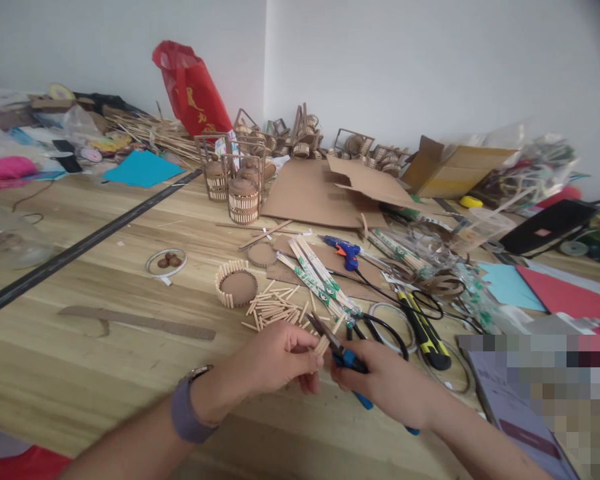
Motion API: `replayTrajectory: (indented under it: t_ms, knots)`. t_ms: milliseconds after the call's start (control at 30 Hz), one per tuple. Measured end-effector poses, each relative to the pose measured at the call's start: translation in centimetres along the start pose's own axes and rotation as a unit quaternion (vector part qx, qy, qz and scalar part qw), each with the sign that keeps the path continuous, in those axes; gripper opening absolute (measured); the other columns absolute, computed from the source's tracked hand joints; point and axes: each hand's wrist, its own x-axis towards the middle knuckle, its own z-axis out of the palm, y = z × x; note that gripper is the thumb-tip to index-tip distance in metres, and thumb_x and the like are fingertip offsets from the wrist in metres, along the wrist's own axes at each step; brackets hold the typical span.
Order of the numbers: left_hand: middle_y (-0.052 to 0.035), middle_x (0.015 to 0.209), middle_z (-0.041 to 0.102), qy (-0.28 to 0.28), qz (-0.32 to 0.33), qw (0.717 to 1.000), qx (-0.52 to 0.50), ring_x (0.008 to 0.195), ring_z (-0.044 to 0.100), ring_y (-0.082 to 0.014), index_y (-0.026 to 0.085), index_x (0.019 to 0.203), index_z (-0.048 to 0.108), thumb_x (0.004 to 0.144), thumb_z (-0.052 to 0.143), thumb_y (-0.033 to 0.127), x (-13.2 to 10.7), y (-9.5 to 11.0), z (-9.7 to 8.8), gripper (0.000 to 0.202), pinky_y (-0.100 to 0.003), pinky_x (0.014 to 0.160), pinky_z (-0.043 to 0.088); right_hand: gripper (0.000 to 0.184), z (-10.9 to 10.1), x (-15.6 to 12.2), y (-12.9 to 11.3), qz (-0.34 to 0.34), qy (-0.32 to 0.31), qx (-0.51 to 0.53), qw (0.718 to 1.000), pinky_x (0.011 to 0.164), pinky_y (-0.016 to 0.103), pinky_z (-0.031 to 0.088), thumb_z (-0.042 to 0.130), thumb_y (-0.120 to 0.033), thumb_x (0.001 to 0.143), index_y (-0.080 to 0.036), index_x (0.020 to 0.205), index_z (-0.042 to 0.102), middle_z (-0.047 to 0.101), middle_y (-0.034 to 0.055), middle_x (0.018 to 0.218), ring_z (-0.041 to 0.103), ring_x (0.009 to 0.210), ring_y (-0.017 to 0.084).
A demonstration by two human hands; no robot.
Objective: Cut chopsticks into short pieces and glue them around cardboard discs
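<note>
A short bamboo stick [324,343] is being pinched between thumb and fingers of the left hand [275,363], and its end is being fed into the blades of the blue-handled cutters [337,347], which are being squeezed in the right hand [380,383]. So both hands are being used clenched, one on the stick and one on the tool, low over the wooden table [80,360].

Progress-wise, a decent chunk looks done. A pile of cut pieces [273,310] is lying just beyond the hands, beside a cardboard disc ringed with upright pieces [236,285]. Finished little baskets [243,197] are being parked further back. Plenty seems left, though, since a bundle of wrapped chopsticks [317,273] is lying there uncut.

As for writing, green print is being shown on the wrappers and gold characters on the red bag [193,90], but both are too small to read.
</note>
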Motion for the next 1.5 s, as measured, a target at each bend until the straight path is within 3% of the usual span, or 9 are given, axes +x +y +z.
replayTrajectory:
  t_ms: [300,667,900,1067,1267,1500]
  knots:
    - [0.0007,0.059,0.060,0.008,0.020,0.998,0.060,0.057,0.055,-0.0126,0.018,0.061,0.056,0.082,0.053,0.035,-0.3,0.2,0.0,0.027,-0.022,0.054,0.039,0.019,0.5,-0.2,0.0,-0.005,0.023,0.005,1.000,0.049,0.022,0.033,0.048,-0.025,0.080,-0.021,0.062,0.049,0.050,-0.0035,0.056,0.045,0.053,0.012]
    - [0.0003,0.058,0.061,0.027,0.016,0.996,0.083,0.057,0.056,-0.0135,0.018,0.061,0.056,0.081,0.052,0.036,0.0,0.1,-0.2,0.027,-0.022,0.054,0.038,0.020,1.1,0.4,1.0,-0.018,0.037,0.043,0.998,0.050,0.023,0.032,0.048,-0.025,0.079,-0.020,0.059,0.049,0.046,-0.0048,0.053,0.042,0.052,0.011]
    - [0.0005,0.061,0.064,0.122,-0.001,0.976,0.182,0.057,0.058,-0.0153,0.021,0.071,0.050,0.085,0.049,0.031,-0.1,0.8,0.7,0.017,-0.023,0.053,0.037,0.016,1.5,0.2,-0.2,0.008,0.063,0.017,0.998,0.048,0.022,0.031,0.048,-0.021,0.075,-0.021,0.059,0.048,0.047,-0.0039,0.053,0.043,0.052,0.012]
    - [-0.0001,0.059,0.063,0.157,0.044,0.945,0.282,0.055,0.055,-0.0146,0.021,0.063,0.046,0.091,0.042,0.031,-0.2,0.6,1.0,0.029,-0.025,0.055,0.034,0.011,0.9,0.1,-0.4,0.002,0.009,0.047,0.999,0.053,0.022,0.034,0.046,-0.023,0.074,-0.021,0.065,0.052,0.048,-0.0035,0.060,0.045,0.057,0.012]
    - [0.0016,0.055,0.058,0.127,0.027,0.962,0.238,0.049,0.050,-0.0129,0.021,0.063,0.047,0.093,0.037,0.034,-0.3,0.6,0.9,0.035,-0.023,0.050,0.034,0.010,-0.2,0.2,-0.5,-0.006,-0.035,0.074,0.997,0.065,0.023,0.041,0.047,-0.025,0.071,-0.020,0.069,0.056,0.053,-0.0020,0.068,0.049,0.068,0.014]
    - [0.0050,0.048,0.050,0.119,-0.002,0.975,0.187,0.043,0.042,-0.0109,0.021,0.066,0.047,0.093,0.037,0.035,-0.2,0.7,0.7,0.033,-0.021,0.046,0.032,0.008,0.0,0.3,-0.6,0.009,-0.023,0.070,0.997,0.064,0.023,0.041,0.048,-0.024,0.069,-0.020,0.067,0.055,0.053,-0.0019,0.067,0.049,0.069,0.015]
